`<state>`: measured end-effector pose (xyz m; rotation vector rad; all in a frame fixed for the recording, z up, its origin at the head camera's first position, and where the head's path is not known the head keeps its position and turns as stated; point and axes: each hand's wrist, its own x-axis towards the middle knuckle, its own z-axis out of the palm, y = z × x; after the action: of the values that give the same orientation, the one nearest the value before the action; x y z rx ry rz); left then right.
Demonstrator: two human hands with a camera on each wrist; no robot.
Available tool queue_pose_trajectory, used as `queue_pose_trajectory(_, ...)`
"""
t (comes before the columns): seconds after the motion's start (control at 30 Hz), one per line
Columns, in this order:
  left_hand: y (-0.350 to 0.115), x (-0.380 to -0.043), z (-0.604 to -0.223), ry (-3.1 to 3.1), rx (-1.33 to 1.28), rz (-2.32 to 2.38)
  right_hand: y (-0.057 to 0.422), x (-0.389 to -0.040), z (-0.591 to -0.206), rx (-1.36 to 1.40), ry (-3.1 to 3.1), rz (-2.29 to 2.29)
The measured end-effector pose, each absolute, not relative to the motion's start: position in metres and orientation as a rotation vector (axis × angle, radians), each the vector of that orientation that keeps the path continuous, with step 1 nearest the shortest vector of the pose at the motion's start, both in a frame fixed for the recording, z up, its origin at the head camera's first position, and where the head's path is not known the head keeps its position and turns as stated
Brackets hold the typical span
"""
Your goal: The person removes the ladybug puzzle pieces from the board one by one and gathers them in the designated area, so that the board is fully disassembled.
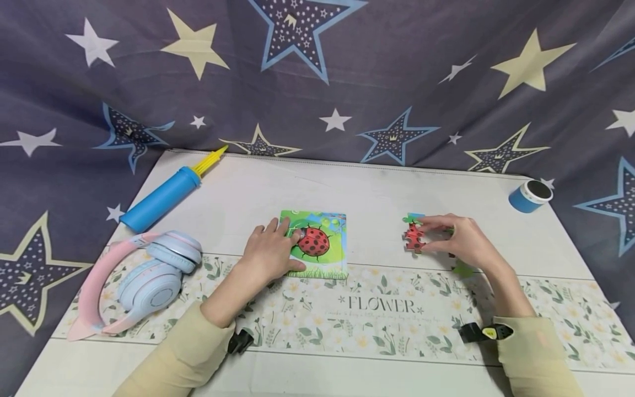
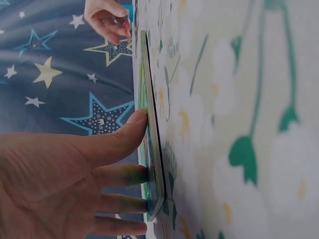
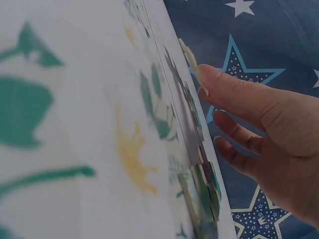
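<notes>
A square ladybug puzzle board (image 1: 319, 242) lies flat on the table, its picture facing up. My left hand (image 1: 268, 251) rests on the board's left side with fingers extended; in the left wrist view the thumb and fingertips touch its edge. My right hand (image 1: 463, 240) is to the right of the board. Between its thumb and index finger it pinches a puzzle piece (image 3: 193, 62), seen edge-on in the right wrist view and tilted above the table. Red, black-spotted puzzle pieces (image 1: 414, 238) show at those fingertips. More loose pieces (image 3: 204, 189) lie beneath the hand, partly hidden by it.
Pink and blue headphones (image 1: 156, 286) lie at the left, with a blue and yellow hand pump (image 1: 166, 196) behind them. A blue and white round container (image 1: 529, 197) stands at the far right. A star-patterned curtain (image 1: 317, 110) hangs behind the table.
</notes>
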<state>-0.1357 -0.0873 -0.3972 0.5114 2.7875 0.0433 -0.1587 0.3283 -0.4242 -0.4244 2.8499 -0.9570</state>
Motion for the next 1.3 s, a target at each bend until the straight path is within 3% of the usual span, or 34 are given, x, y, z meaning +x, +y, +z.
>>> queue_pose_trajectory(1.3, -0.0897, -0.1361, -0.3954, 2.756, 0.5, 0.087, 0.3365, -0.1622, -0.4257, -0.405, 2.864, -0.83)
